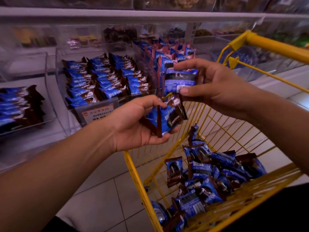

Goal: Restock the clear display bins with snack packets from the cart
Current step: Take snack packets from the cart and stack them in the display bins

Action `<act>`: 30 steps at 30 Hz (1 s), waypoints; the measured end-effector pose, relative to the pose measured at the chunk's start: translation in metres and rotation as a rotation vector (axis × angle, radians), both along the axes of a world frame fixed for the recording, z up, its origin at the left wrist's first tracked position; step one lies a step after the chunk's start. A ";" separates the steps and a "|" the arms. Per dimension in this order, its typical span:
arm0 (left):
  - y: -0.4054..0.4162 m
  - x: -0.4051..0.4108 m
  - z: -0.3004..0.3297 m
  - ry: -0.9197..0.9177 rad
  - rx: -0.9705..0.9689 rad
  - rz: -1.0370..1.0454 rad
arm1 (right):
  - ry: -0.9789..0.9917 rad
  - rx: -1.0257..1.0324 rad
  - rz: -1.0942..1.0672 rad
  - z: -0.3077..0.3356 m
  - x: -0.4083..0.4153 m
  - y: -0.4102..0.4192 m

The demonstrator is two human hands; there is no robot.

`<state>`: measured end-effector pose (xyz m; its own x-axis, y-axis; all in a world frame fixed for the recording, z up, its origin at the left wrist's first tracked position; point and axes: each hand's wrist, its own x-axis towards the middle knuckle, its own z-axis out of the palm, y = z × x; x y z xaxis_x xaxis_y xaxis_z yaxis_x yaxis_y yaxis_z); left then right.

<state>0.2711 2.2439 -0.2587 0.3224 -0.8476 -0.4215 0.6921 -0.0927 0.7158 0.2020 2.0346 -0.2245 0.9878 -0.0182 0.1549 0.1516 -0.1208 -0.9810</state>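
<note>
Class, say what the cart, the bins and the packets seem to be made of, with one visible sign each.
Cart: probably metal wire, painted yellow; thin grid bars.
Bins: clear rigid plastic; contents show through the walls.
Packets: glossy plastic film; crinkled, with highlights.

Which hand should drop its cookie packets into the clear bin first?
Probably the left hand: its packets sit just in front of the middle clear bin, while the right hand holds its packet farther right.
</note>
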 end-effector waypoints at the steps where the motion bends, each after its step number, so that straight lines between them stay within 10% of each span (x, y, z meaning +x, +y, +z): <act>1: 0.000 0.001 0.000 0.021 -0.015 0.030 | 0.016 0.057 -0.045 0.002 0.001 -0.004; 11: 0.003 -0.007 0.001 0.154 -0.214 0.146 | -0.198 -0.329 0.064 0.008 -0.009 -0.009; 15: 0.005 -0.007 0.000 0.133 -0.273 0.162 | -0.084 -0.262 0.308 0.009 -0.016 -0.004; 30: 0.006 -0.004 -0.001 0.046 -0.229 0.166 | -0.070 -0.282 0.123 0.010 -0.012 -0.013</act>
<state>0.2670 2.2503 -0.2599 0.4497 -0.8595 -0.2428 0.7167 0.1850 0.6724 0.1902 2.0217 -0.2143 0.9667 0.1538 0.2044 0.2477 -0.3636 -0.8980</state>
